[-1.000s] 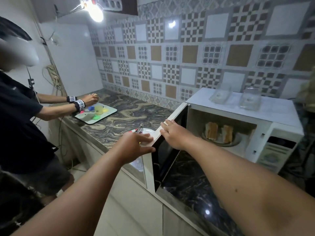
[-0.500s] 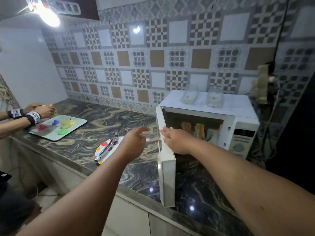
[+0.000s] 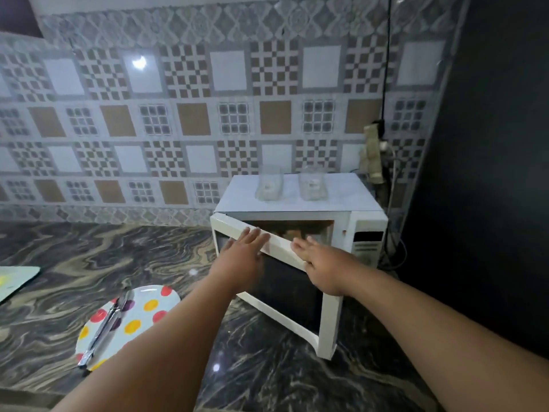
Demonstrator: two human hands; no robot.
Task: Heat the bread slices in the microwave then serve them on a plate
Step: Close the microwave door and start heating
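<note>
A white microwave (image 3: 300,203) stands on the marble counter against the tiled wall. Its door (image 3: 285,304) hangs partly ajar, hinged at the left. Through the gap above the door I glimpse the bread slices (image 3: 294,233), blurred. My left hand (image 3: 243,251) lies flat on the door's top edge near the hinge, fingers spread. My right hand (image 3: 318,260) presses flat on the same edge further right. Neither hand holds anything. A white plate with coloured dots (image 3: 142,310) sits on the counter at the lower left, with metal tongs (image 3: 105,328) lying across it.
Two clear glass containers (image 3: 269,187) (image 3: 312,185) stand on top of the microwave. A power strip and cables (image 3: 374,153) hang at the right of it, beside a dark wall. A light green board's corner (image 3: 15,281) shows at the far left edge.
The door has swung from wide open to nearly shut under both hands. My view has turned right, so the other person and most of the board have left the frame.
</note>
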